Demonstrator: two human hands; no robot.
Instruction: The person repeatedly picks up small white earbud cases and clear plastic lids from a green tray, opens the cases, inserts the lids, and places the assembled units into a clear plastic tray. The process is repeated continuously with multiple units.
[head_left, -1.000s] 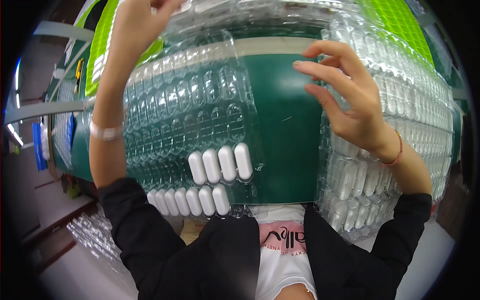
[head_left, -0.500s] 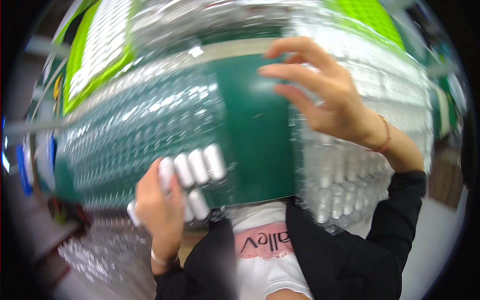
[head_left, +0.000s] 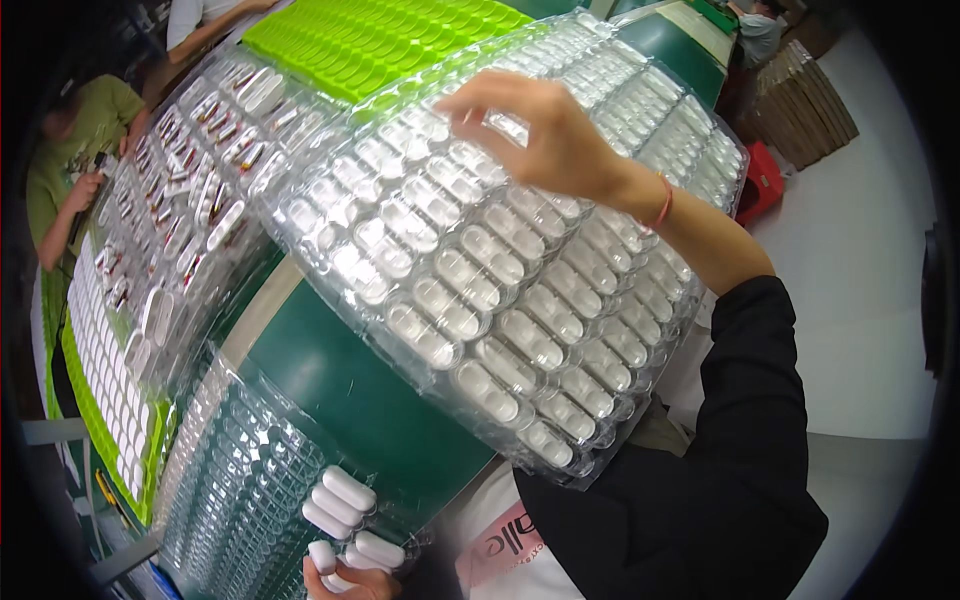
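My left hand [head_left: 352, 585] is partly cut off by the lower edge. Its fingers are closed around a white rounded case [head_left: 321, 556], beside several more smooth white cases [head_left: 349, 487] sitting in a clear blister tray [head_left: 240, 450]. Over a large clear tray [head_left: 440, 375] filled with open white oval shells [head_left: 478, 275], my right hand [head_left: 545, 135] hovers, slightly blurred. Its fingers are curled but apart, and I see nothing between them. Whether the fingertips touch the far rows of shells is hard to tell.
Green work surface [head_left: 345, 350] lies between the trays. Bright green trays [head_left: 390, 40] stand at the back, another [head_left: 110, 380] at left. A clear tray of small parts [head_left: 200, 170] sits near co-workers [head_left: 85, 160]. Stacked cardboard [head_left: 800, 105] and a red bin [head_left: 760, 183] are at right.
My view has swung rightward, bringing the large shell tray to the middle. My right hand has moved from above the green surface to over that tray; my left hand now shows at the lower edge.
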